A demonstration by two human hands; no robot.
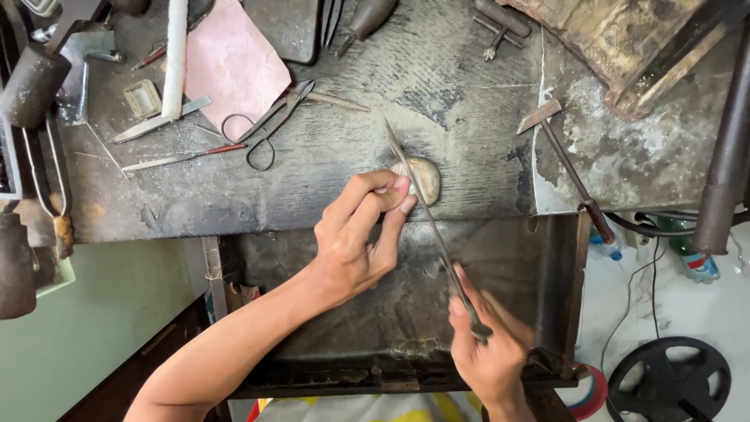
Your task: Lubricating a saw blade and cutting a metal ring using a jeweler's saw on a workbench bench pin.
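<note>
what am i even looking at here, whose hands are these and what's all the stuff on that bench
This is one picture from a camera worn on a person's head, looking down at their own two bare hands over a worn, dark workbench. The left hand pinches a small pale piece against the bench edge. The right hand grips a long thin metal file laid across that piece. Below the hands sits an open dark tray. Scattered farther back are scissors-like snips, a pink sheet, a white rod and a small hammer.
</note>
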